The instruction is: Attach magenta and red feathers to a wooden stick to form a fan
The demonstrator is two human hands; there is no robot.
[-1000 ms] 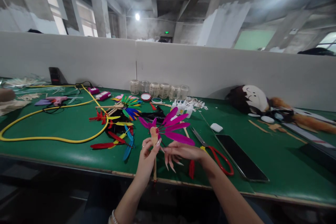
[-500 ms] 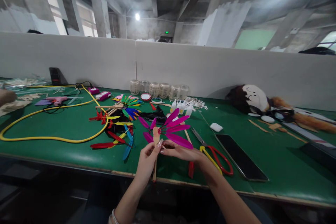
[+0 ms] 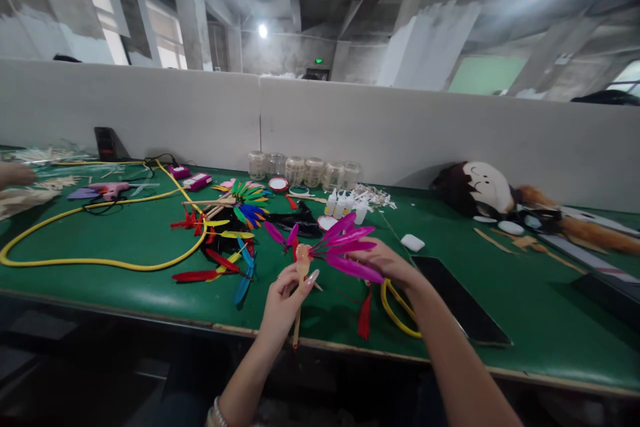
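Along the far edge of the green tabletop (image 3: pixel 550 320) stands a row of clear glass jars (image 3: pixel 300 171), with something pale inside that I can't make out, and small white squeeze bottles (image 3: pixel 340 205) sit just in front of them. Near the tabletop's front edge, my left hand (image 3: pixel 285 303) pinches a wooden stick (image 3: pixel 302 267) between thumb and fingers, with a magenta feather fan (image 3: pixel 345 250) fixed at its top. My right hand (image 3: pixel 385 263) reaches in from the right, its fingers (image 3: pixel 363 252) extended, close together and resting against the feathers, above a red tassel (image 3: pixel 365 317).
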